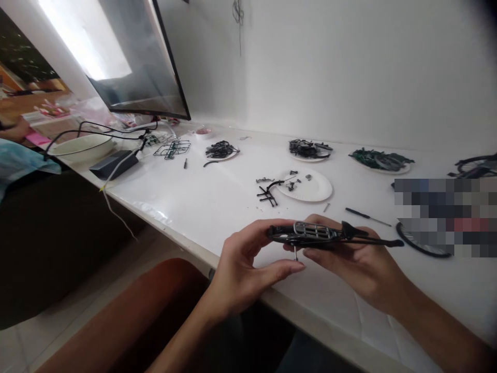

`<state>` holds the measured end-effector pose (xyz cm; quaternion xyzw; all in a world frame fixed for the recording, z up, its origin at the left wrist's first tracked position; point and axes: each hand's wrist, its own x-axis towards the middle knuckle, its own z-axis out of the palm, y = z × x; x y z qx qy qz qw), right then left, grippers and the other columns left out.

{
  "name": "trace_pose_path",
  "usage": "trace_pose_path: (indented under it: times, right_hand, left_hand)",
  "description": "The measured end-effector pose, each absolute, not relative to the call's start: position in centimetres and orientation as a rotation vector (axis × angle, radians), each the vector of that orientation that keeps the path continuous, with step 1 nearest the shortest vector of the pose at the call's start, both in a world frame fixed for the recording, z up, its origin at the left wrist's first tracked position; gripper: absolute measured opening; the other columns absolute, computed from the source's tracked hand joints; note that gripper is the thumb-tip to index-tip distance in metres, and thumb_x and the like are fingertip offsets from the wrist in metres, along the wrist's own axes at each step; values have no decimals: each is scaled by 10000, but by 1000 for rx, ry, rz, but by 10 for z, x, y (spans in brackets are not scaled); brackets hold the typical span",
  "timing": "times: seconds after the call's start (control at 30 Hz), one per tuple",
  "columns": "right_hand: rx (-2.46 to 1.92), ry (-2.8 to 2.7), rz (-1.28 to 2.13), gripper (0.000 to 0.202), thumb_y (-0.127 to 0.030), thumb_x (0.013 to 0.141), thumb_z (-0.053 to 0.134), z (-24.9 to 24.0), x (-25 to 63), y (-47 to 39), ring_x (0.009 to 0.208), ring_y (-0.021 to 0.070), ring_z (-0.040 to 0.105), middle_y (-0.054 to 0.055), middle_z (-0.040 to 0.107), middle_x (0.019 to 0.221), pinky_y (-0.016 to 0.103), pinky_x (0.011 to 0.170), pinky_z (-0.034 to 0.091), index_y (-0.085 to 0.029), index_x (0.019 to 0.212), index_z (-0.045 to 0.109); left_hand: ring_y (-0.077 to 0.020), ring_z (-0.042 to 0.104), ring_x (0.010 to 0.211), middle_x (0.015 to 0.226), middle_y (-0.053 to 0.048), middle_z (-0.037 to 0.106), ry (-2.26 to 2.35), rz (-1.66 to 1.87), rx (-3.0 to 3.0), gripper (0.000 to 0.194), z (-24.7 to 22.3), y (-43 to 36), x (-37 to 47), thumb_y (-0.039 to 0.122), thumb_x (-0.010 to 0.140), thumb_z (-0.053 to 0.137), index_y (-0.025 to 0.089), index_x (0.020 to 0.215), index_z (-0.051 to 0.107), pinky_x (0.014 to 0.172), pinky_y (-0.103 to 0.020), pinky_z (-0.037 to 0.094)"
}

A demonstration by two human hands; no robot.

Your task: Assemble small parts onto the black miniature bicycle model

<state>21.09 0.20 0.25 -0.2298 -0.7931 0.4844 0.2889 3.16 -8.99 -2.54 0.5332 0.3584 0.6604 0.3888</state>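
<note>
Above the table's front edge, a small black model bicycle with a grey rack lies sideways between my two hands. My left hand curls round its left end, the thumb stretched beneath it beside a short metal pin that points down from the model. My right hand grips the middle and right part of the model from behind and below. Beyond my hands, a white paper plate bears a few small parts, with a black forked part at its left side.
A screwdriver and a black wheel lie to the right. Plates of black parts and green parts stand along the back. At the left are a monitor, a dark box, cables and a white basin.
</note>
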Motion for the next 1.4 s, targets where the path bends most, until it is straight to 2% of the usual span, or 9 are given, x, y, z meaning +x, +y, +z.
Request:
trace_pose_path:
  times: [0.2, 0.5, 0.63, 0.73, 0.87, 0.97, 1.03, 1.17, 1.4]
  right_hand:
    - [-583, -2086, 1403, 173, -219, 883, 693, -2, 214, 4, 856, 169, 697, -25, 719, 879, 268, 753, 581, -340, 992, 752]
    - [-607, -1968, 1551, 172, -290, 867, 723, -3, 209, 1, 961, 210, 727, 27, 777, 1010, 327, 867, 596, -280, 1029, 778]
    - [-617, -1919, 1607, 149, -300, 880, 711, -4, 207, 1, 974, 220, 736, 35, 780, 956, 324, 852, 602, -248, 1011, 760]
    - [-801, -1840, 1463, 230, -337, 830, 765, -8, 204, 4, 913, 214, 734, 40, 755, 946, 310, 789, 602, -223, 1013, 686]
    - [-1006, -1817, 988, 250, -377, 815, 776, -9, 204, 1, 718, 167, 675, -3, 666, 812, 278, 643, 566, -237, 905, 590]
    - [-812, -2010, 562, 124, -261, 869, 729, -8, 204, -6, 867, 183, 666, 9, 678, 915, 320, 814, 546, -252, 945, 630]
    - [-633, -2100, 417, 199, -153, 889, 689, -7, 204, -9, 996, 192, 651, 18, 685, 1034, 340, 938, 511, -264, 1049, 647]
    - [-515, -2198, 395, 326, -65, 900, 645, -9, 205, -7, 1033, 177, 647, 28, 666, 1128, 320, 962, 511, -268, 1155, 651]
    - [-555, -2190, 564, 264, -112, 909, 657, -10, 204, -5, 1006, 173, 671, 22, 702, 1094, 314, 914, 549, -260, 1123, 702]
  left_hand:
    - [-172, 650, 987, 1112, -47, 683, 845, 1727, 1285, 466, -29, -88, 36, 84, 774, 812, 220, 1198, 675, 941, -327, 569]
    - [-158, 662, 945, 1075, -50, 699, 825, 1800, 1196, 451, -31, -87, 41, 65, 737, 834, 192, 1144, 689, 902, -297, 585]
    - [-161, 674, 975, 1074, -49, 710, 842, 1797, 1202, 441, -29, -86, 42, 64, 750, 821, 186, 1151, 686, 931, -289, 587]
    - [-194, 678, 1056, 1117, -68, 712, 944, 1882, 1150, 396, -29, -80, 43, 103, 770, 816, 160, 1137, 679, 987, -330, 581]
    - [-208, 681, 1095, 1147, -73, 716, 1174, 1972, 1130, 370, -30, -69, 48, 170, 797, 808, 161, 1142, 674, 972, -338, 594]
    - [-192, 691, 1068, 1114, -57, 729, 1192, 1941, 1104, 346, -31, -63, 53, 205, 805, 808, 173, 1127, 685, 933, -300, 603]
    - [-190, 689, 1066, 1100, -57, 732, 1154, 1916, 1093, 328, -31, -60, 55, 216, 814, 801, 166, 1119, 690, 917, -286, 604]
    - [-203, 686, 1062, 1107, -79, 734, 1148, 1860, 1124, 308, -30, -59, 55, 229, 826, 789, 142, 1106, 696, 891, -293, 607]
    - [-214, 689, 1070, 1120, -76, 736, 1240, 1840, 1190, 320, -34, -62, 54, 241, 826, 787, 161, 1122, 694, 915, -333, 612]
